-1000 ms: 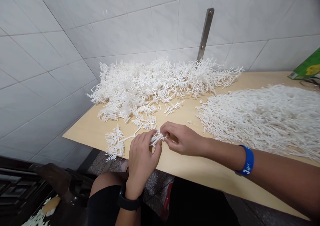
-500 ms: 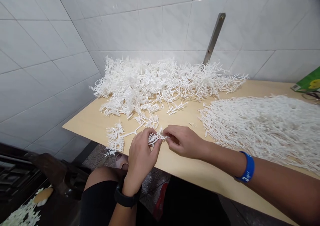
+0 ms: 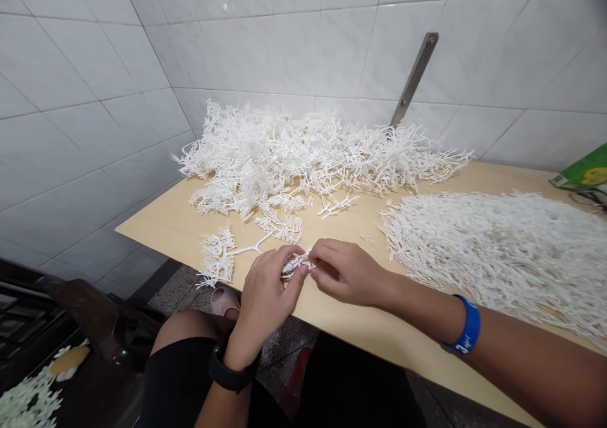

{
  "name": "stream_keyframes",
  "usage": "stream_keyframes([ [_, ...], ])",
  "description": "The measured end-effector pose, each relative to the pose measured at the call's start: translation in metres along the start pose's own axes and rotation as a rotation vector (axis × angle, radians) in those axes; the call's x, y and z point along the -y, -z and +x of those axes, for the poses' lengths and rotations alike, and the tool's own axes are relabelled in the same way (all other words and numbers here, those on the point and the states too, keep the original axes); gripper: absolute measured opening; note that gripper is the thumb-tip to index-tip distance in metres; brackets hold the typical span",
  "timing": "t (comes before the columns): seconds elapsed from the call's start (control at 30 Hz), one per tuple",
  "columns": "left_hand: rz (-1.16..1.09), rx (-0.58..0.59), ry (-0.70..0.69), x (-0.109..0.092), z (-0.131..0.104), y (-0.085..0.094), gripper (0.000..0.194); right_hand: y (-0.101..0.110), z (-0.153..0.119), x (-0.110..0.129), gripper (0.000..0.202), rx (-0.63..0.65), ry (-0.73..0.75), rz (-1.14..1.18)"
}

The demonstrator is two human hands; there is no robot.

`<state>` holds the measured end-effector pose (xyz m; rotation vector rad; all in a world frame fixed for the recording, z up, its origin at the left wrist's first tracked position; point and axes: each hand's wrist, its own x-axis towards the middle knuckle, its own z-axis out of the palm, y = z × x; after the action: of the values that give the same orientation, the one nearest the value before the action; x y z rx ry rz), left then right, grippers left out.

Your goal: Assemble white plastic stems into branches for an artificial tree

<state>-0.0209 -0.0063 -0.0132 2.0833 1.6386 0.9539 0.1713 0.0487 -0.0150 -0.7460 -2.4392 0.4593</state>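
My left hand [image 3: 272,284] is closed around a small bunch of white plastic sprigs [image 3: 293,263], held just above the front of the table. Against the bunch's right end, the thumb and fingers of my right hand [image 3: 348,270] are pinched together on a sprig; its tip is mostly hidden by the fingers. Left of my left hand lies a branched white plastic stem [image 3: 246,249] with a feathery cluster of sprigs [image 3: 218,257] at its end. Another forked white branch piece [image 3: 337,207] rests beyond my hands.
A tangled heap of white branches [image 3: 294,150] lines the back of the wooden table [image 3: 156,216]. On the right spreads a wide pile of loose white sprigs [image 3: 493,251]. A metal bar [image 3: 415,77] leans up by the tiled wall, and a green packet [image 3: 585,170] is at far right.
The camera view has shifted slightly. My right hand's fingers have drawn a little closer to the bunch, which stays in my left hand.
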Motion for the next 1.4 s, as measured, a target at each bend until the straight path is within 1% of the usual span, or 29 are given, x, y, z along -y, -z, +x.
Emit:
stream_keyframes([
  [0.13, -0.021, -0.048, -0.024, 0.001, 0.001, -0.002, 0.024, -0.001, 0.000, -0.002, 0.009, -0.010, 0.006, 0.041],
  [0.23, -0.071, -0.158, -0.037, 0.004, 0.002, -0.005, 0.028, -0.001, 0.001, -0.003, 0.005, -0.022, -0.033, 0.045],
  [0.3, -0.087, -0.273, -0.088, 0.005, 0.000, -0.007, 0.027, -0.001, 0.001, -0.004, 0.007, -0.034, -0.064, 0.033],
  [0.33, -0.099, -0.362, -0.132, 0.005, -0.002, -0.006, 0.025, -0.001, 0.002, -0.004, 0.007, -0.043, -0.078, 0.027],
  [0.4, -0.130, -0.572, -0.258, -0.001, -0.009, -0.004, 0.023, -0.001, 0.002, -0.004, 0.009, -0.058, -0.109, 0.015],
  [0.43, -0.155, -0.656, -0.328, -0.005, -0.013, -0.003, 0.024, -0.002, 0.003, -0.004, 0.009, -0.062, -0.121, 0.011],
  [0.47, -0.177, -0.686, -0.390, -0.011, -0.016, -0.001, 0.027, -0.003, 0.003, -0.004, 0.009, -0.065, -0.126, 0.008],
  [0.5, -0.206, -0.652, -0.431, -0.017, -0.018, 0.000, 0.029, -0.003, 0.003, -0.005, 0.009, -0.067, -0.124, 0.005],
  [0.53, -0.228, -0.581, -0.419, -0.022, -0.019, 0.001, 0.030, -0.004, 0.002, -0.005, 0.008, -0.068, -0.116, 0.004],
  [0.57, -0.226, -0.498, -0.384, -0.027, -0.019, 0.001, 0.030, -0.004, 0.002, -0.005, 0.007, -0.071, -0.102, 0.005],
  [0.63, -0.185, -0.346, -0.238, -0.031, -0.014, -0.003, 0.025, -0.004, 0.001, -0.005, 0.007, -0.073, -0.068, 0.007],
  [0.7, -0.141, -0.208, -0.089, -0.028, -0.007, -0.008, 0.021, -0.004, 0.001, -0.004, 0.007, -0.068, -0.046, 0.002],
  [0.77, -0.102, -0.109, 0.023, -0.020, -0.001, -0.012, 0.019, -0.004, 0.001, -0.004, 0.007, -0.056, -0.038, -0.016],
  [0.83, -0.060, -0.045, 0.077, -0.013, 0.002, -0.014, 0.020, -0.003, 0.002, -0.004, 0.006, -0.037, -0.033, -0.042],
  [0.9, -0.020, 0.007, 0.066, -0.009, 0.003, -0.013, 0.022, -0.003, 0.002, -0.004, 0.006, -0.019, -0.027, -0.058],
  [0.97, 0.009, 0.043, 0.035, -0.008, 0.004, -0.012, 0.023, -0.003, 0.003, -0.003, 0.005, -0.012, -0.031, -0.053],
  [1.03, 0.012, 0.050, 0.032, -0.008, 0.005, -0.011, 0.023, -0.003, 0.003, -0.002, 0.004, -0.003, -0.030, -0.045],
  [1.2, -0.047, 0.008, 0.089, -0.007, 0.007, -0.013, 0.012, -0.002, 0.003, -0.002, 0.004, 0.017, -0.049, -0.021],
  [1.3, -0.073, -0.006, 0.115, -0.008, 0.007, -0.014, 0.012, -0.003, 0.004, -0.003, 0.006, 0.033, -0.069, -0.016],
  [1.4, -0.071, -0.010, 0.105, -0.009, 0.007, -0.015, 0.013, -0.001, 0.003, -0.002, 0.008, 0.043, -0.067, -0.011],
])
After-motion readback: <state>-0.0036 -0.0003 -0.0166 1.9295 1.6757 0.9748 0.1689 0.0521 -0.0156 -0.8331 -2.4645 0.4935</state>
